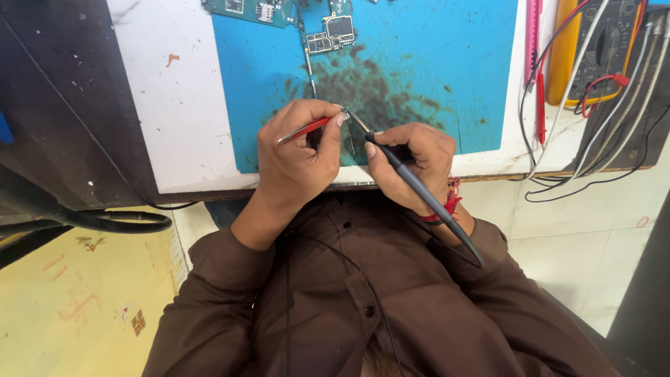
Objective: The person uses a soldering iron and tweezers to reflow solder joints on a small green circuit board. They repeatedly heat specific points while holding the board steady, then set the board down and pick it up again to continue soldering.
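Left hand (296, 157) curled tight around a slim red-handled metal tool (305, 130), thumb and forefinger pinched near its tip, likely for fine control right at the working point. Right hand (408, 164) closed pen-fashion on a long dark grey probe-like tool with a thin metal tip (419, 192), shaft trailing back over the wrist and past a red thread bracelet (450, 202), probably so the weight rests clear of the tip. Both tips meeting between the two hands, just above the near edge of a blue rubber work mat stained with dark blotches (433, 63); whatever small part sits there hidden by the fingers, too small to tell. Both wrists braced low against the front edge of a white tabletop (181, 105), seemingly for steadiness. Further back on the mat, well apart from the hands, a green printed circuit board (248, 10) and a narrower board with metal shields (333, 33), apparently parked out of the way. Off to the right, a yellow-cased meter (597, 49) with red and black leads (541, 105) draped over the table edge, within easy reach. Brown buttoned shirt (363, 293) filling the foreground.
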